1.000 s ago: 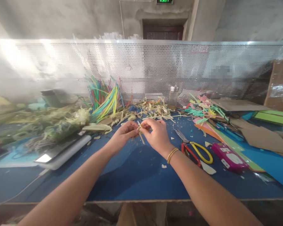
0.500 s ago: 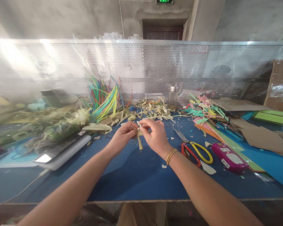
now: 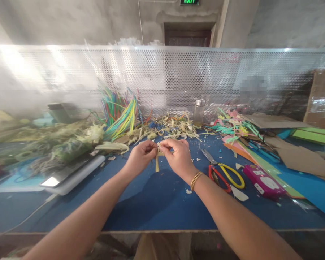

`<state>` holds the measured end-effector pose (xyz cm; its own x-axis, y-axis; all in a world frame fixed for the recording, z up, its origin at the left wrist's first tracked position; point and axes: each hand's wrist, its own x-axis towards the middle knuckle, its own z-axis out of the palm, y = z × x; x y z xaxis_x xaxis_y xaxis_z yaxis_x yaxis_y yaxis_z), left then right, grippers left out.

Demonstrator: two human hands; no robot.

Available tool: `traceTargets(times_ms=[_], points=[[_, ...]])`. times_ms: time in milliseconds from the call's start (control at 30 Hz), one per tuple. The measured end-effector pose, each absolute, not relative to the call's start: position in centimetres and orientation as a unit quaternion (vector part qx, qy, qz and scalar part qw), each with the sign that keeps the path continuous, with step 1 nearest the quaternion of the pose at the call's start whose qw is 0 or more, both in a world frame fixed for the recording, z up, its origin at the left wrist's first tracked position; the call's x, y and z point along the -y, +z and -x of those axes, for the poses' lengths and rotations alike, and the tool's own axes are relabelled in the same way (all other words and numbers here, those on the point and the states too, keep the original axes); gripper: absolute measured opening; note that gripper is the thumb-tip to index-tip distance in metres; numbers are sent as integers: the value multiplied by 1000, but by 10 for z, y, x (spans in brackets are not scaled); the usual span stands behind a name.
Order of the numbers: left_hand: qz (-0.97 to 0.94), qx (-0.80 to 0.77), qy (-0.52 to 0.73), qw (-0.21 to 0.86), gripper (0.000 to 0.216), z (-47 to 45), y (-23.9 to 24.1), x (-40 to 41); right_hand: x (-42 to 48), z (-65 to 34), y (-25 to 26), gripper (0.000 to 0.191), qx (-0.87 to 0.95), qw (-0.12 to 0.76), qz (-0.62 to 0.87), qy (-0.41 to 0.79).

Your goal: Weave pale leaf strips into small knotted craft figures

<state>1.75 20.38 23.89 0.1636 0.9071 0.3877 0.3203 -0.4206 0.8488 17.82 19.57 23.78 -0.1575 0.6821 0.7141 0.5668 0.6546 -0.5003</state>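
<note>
Over the middle of the blue tabletop, my left hand and my right hand meet at the fingertips. Both are closed in a pinch on a pale yellow husk-like strip, whose flat end hangs down between them. Another bit of the strip shows behind my right fingers. The fingers hide most of the piece, so its full shape cannot be made out. Just beyond the hands lies a heap of pale curled strips. Scissors with one red and one yellow handle rest to the right of my right hand.
Left are a tablet-like device with a cable and tangled greenish fibres. Coloured stems and a glass bottle stand at the back before a perforated metal screen. A purple case and coloured sheets lie right.
The hanging end of the strip has shifted slightly left and hangs straighter. My fingertips have moved a little, both still pinching. Everything on the table stays as it was.
</note>
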Motion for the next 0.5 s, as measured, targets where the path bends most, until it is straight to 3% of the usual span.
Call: traceTargets(times_ms=[367,500], points=[[-698,-416,470,345,23,-18,238,-204,-196,-179,236,10,747,499,433,71],[-696,-447,469,309,20,-19,239,-201,-195,-176,235,12,749,496,434,74]])
